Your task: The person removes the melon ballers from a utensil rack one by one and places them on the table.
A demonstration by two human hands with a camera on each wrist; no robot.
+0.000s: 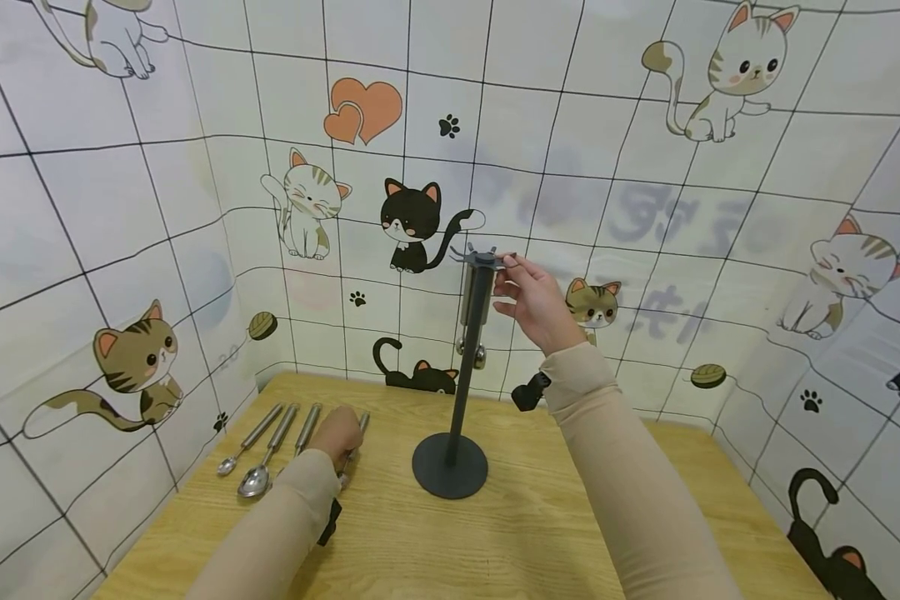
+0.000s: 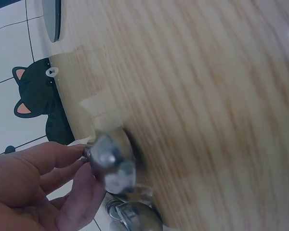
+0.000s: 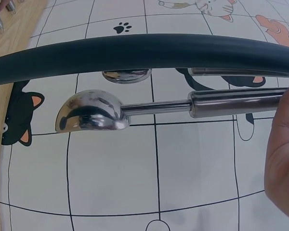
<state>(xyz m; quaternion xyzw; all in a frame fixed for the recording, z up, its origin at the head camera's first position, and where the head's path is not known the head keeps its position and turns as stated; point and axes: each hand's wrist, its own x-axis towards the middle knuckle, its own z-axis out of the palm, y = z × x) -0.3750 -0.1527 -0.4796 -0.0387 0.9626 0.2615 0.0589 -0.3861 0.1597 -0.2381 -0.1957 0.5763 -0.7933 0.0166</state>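
My left hand pinches a metal spoon by its thin neck, low over the wooden table; its rounded bowl is close in the left wrist view. To its left lie a small spoon, a larger spoon and another steel handle. My right hand is at the top of a dark grey utensil stand, thumb and fingertips pinching a hook. Two steel utensils hang there behind the pole, one a deep-bowled scoop. The right wrist view cuts off the fingertips.
The stand's round base rests mid-table on the wood-grain tabletop. A white wall sheet with grid lines and printed cats encloses the table at the back and sides. The stand's pole crosses in front of the hanging utensils.
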